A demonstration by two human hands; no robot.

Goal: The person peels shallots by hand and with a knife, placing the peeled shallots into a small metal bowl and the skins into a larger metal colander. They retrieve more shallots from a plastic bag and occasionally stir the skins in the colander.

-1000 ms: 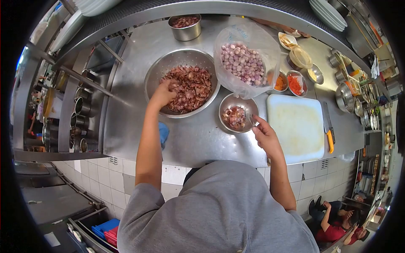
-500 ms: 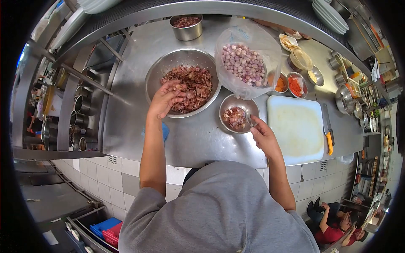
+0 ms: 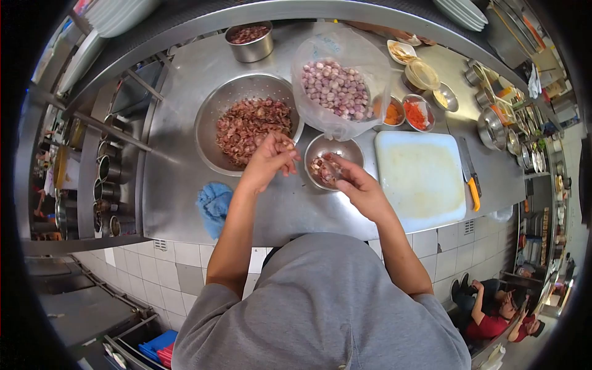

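My left hand [image 3: 266, 163] is over the near right rim of a perforated steel colander [image 3: 207, 114]. Its fingers are bent together around a small pale piece, perhaps a shallot. Reddish-brown, skin-like bits [image 3: 243, 126] are heaped in the colander. At the small steel bowl [image 3: 353, 150], my right hand [image 3: 362, 188] has its fingers curled over the right side; a thin silvery thing seems to show by them, but what it is I cannot make out. Small shallot-like pieces [image 3: 320, 168] lie in that bowl. Behind it stands an open plastic bag [image 3: 376, 68] of purple-white shallots [image 3: 336, 89].
A white cutting board [image 3: 422, 179] lies to the right, beside a knife with a yellow handle [image 3: 473, 194]. Bowls of orange [image 3: 393, 114] and red cut pieces [image 3: 417, 115] stand behind. A blue cloth [image 3: 214, 206] is at left; a steel pot [image 3: 253, 46] stands at back.
My left hand has come out of the colander toward the small bowl, uncovering the blue cloth. My right hand has moved in over the bowl. The whole view has shifted slightly.
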